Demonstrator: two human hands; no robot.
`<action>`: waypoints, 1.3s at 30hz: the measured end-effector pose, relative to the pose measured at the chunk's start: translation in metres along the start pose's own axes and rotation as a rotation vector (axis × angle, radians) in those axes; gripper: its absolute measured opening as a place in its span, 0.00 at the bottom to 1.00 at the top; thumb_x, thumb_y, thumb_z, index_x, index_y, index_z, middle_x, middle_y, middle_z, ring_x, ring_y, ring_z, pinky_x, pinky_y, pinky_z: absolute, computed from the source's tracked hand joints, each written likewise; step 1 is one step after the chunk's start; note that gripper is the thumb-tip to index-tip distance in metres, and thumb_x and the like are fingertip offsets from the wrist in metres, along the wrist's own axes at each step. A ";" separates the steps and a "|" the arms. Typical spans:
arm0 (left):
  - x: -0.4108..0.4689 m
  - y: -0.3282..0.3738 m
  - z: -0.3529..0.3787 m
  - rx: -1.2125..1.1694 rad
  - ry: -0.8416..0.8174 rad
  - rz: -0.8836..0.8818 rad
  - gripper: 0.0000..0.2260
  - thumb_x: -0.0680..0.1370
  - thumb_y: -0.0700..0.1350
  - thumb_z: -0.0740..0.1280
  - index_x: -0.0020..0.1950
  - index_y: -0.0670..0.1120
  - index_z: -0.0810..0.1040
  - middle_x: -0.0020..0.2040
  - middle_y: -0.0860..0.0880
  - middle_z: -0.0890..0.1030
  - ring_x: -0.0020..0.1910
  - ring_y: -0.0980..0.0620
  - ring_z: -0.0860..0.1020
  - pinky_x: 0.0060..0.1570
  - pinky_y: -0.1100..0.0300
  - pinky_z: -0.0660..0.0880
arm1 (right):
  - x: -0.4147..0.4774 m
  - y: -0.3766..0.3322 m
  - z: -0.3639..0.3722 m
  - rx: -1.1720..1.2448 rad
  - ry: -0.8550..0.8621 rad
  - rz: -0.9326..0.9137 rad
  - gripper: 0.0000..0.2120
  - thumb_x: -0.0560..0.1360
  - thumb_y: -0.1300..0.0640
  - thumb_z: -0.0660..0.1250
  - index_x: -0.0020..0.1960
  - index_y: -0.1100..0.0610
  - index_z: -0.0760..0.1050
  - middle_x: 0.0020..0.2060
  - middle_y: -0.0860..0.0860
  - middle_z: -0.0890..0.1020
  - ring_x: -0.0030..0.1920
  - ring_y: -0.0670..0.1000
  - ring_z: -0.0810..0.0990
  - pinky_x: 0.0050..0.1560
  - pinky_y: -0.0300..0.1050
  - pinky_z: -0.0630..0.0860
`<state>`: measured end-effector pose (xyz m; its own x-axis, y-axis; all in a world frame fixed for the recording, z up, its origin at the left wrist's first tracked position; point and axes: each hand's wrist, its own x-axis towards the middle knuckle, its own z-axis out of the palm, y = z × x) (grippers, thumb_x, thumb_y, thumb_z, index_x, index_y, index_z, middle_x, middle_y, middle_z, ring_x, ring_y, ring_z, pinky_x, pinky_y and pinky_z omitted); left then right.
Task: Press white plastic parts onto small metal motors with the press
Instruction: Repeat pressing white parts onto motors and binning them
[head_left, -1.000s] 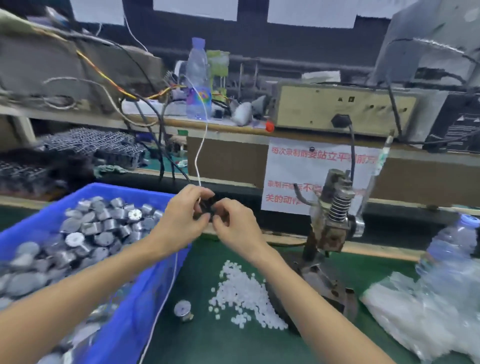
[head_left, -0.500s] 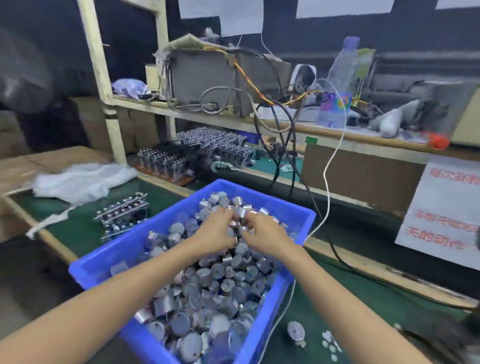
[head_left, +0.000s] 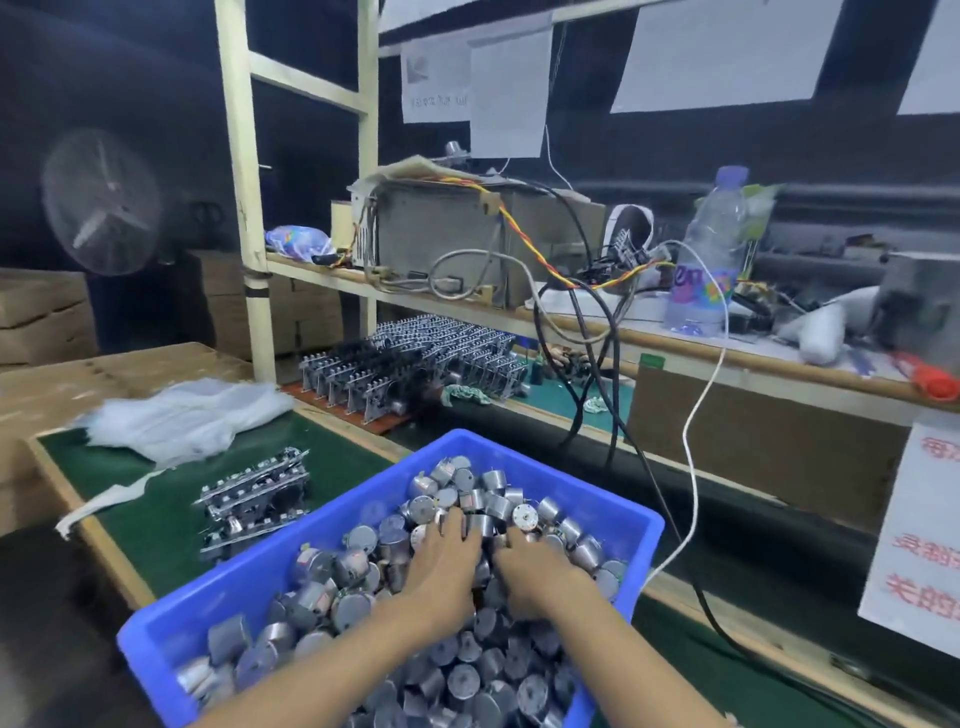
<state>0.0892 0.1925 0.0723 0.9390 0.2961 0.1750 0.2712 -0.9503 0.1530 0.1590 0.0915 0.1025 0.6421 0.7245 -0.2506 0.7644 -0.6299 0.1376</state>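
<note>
A blue plastic bin (head_left: 260, 566) sits at the bottom centre, heaped with several small round metal motors (head_left: 498, 506). Both of my hands are inside it, side by side on the pile. My left hand (head_left: 444, 566) lies on the motors with its fingers spread forward. My right hand (head_left: 535, 571) has its fingers curled down among the motors, and its fingertips are hidden. The press and the white plastic parts are out of view.
Left of the bin, on the green mat, lie a stack of metal racks (head_left: 254, 499) and a white plastic bag (head_left: 187, 415). A white cable (head_left: 696, 441) hangs beside the bin's right corner. On the shelf behind stand a water bottle (head_left: 711, 249) and wired equipment.
The view swung left, away from the press and the white parts, to the blue bin. Both hands moved from mid-air into the bin and now lie lower on the motors.
</note>
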 end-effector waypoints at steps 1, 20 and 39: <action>0.000 -0.001 0.003 0.010 0.011 0.010 0.30 0.71 0.33 0.63 0.70 0.45 0.57 0.66 0.44 0.58 0.61 0.42 0.63 0.48 0.55 0.64 | 0.000 0.000 0.000 -0.013 0.006 0.003 0.19 0.77 0.61 0.61 0.68 0.61 0.66 0.68 0.59 0.62 0.65 0.63 0.68 0.66 0.59 0.64; -0.007 0.013 -0.008 -0.548 0.200 0.092 0.12 0.75 0.35 0.59 0.57 0.45 0.69 0.50 0.47 0.79 0.49 0.47 0.78 0.49 0.51 0.74 | -0.018 0.007 0.003 0.456 0.373 -0.061 0.17 0.76 0.61 0.59 0.64 0.61 0.66 0.59 0.60 0.72 0.59 0.62 0.73 0.56 0.53 0.72; -0.073 0.213 -0.011 -0.814 -0.011 0.382 0.04 0.75 0.38 0.61 0.46 0.42 0.74 0.43 0.47 0.79 0.42 0.50 0.76 0.45 0.57 0.71 | -0.215 0.096 0.092 0.928 0.925 0.264 0.09 0.75 0.64 0.64 0.54 0.55 0.71 0.38 0.45 0.76 0.38 0.46 0.73 0.38 0.37 0.64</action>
<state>0.0759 -0.0300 0.1031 0.9376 -0.0309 0.3464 -0.2897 -0.6202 0.7290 0.0895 -0.1503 0.0818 0.8488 0.2419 0.4701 0.5265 -0.4679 -0.7098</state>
